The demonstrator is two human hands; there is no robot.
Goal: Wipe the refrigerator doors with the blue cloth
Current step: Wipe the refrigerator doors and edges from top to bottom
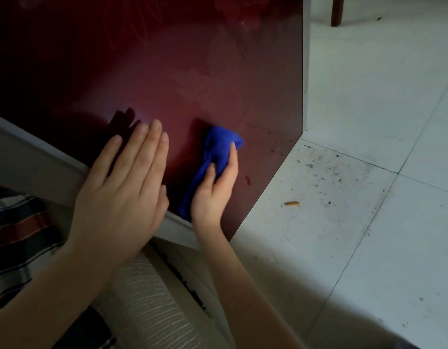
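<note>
A glossy dark red refrigerator door (182, 71) fills the upper left of the head view and reaches down to the floor. My right hand (216, 187) grips a bunched blue cloth (216, 147) and presses it against the low part of the door. My left hand (124, 190) lies flat with fingers together, palm on the door's pale lower edge (36, 162), fingertips resting on the red surface just left of the cloth. A small dark red spot (248, 181) shows on the door to the right of my right hand.
White floor tiles (369, 122) spread to the right, with dark dust specks and a small tan scrap (292, 203) near the door's corner. A dark wooden furniture leg (337, 11) stands at the top right. Striped fabric (19, 235) and a ribbed pale cloth (152, 311) lie below my arms.
</note>
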